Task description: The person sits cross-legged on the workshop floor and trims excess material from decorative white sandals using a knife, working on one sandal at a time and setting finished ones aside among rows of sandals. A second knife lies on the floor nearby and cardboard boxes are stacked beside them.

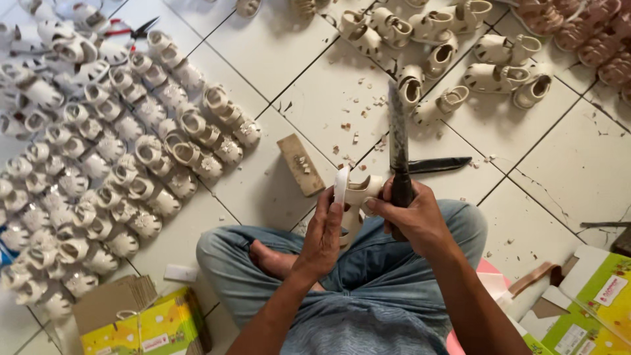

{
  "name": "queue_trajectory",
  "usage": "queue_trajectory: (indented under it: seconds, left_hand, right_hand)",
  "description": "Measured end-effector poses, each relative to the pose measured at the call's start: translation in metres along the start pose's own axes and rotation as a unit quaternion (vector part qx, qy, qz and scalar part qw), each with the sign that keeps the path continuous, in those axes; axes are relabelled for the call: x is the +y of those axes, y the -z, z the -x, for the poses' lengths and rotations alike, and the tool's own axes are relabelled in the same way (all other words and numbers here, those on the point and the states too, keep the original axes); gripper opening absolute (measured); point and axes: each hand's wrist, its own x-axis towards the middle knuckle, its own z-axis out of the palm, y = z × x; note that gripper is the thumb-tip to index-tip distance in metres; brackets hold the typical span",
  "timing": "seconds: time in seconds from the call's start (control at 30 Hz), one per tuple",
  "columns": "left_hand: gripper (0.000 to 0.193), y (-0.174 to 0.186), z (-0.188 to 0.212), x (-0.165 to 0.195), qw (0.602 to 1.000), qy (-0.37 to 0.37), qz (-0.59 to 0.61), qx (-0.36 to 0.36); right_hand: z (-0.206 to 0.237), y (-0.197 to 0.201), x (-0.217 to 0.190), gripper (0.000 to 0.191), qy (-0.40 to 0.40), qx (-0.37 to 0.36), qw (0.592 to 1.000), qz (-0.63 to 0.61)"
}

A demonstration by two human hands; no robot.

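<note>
My left hand [323, 231] grips a small cream sandal [352, 194], holding it upright by its sole over my lap. My right hand [413, 217] is closed on the dark handle of a long knife [397, 135], whose blade points up and away, next to the sandal's strap. My right thumb presses against the sandal. I sit cross-legged in jeans on a white tiled floor [289, 59].
Many cream sandals [112, 151] lie in rows at the left, more at the top right [453, 52]. A wooden block [300, 165] and a second dark blade [439, 164] lie on the tiles among shavings. Red-handled scissors [131, 29] are top left. Cardboard boxes [141, 322] flank me.
</note>
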Motion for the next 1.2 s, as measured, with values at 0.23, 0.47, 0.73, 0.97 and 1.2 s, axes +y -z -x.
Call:
queue_trajectory:
  seconds: [0.23,0.47,0.73,0.97,1.2]
  left_hand:
    - [0.067,0.016,0.006,-0.009,0.999,0.032,0.016,0.003]
    - [0.042,0.009,0.021,0.002,0.931,-0.195,-0.266,0.157]
    - [0.029,-0.002,0.014,0.006,0.881,-0.203,-0.365,0.221]
    - [0.022,0.000,0.002,0.004,0.903,-0.161,-0.330,0.224]
    - [0.014,0.006,-0.009,-0.002,0.962,-0.072,-0.165,0.208]
  right_hand:
    - [0.004,-0.027,0.007,0.027,0.020,0.015,0.999,-0.040]
    - [0.002,-0.040,0.006,0.028,0.045,0.060,0.997,-0.022]
    - [-0.001,-0.054,0.015,0.027,0.090,0.112,0.990,0.016]
    - [-0.005,-0.060,0.023,0.029,0.114,0.115,0.987,-0.013]
    - [-0.009,-0.059,0.028,0.027,0.107,0.095,0.989,-0.028]
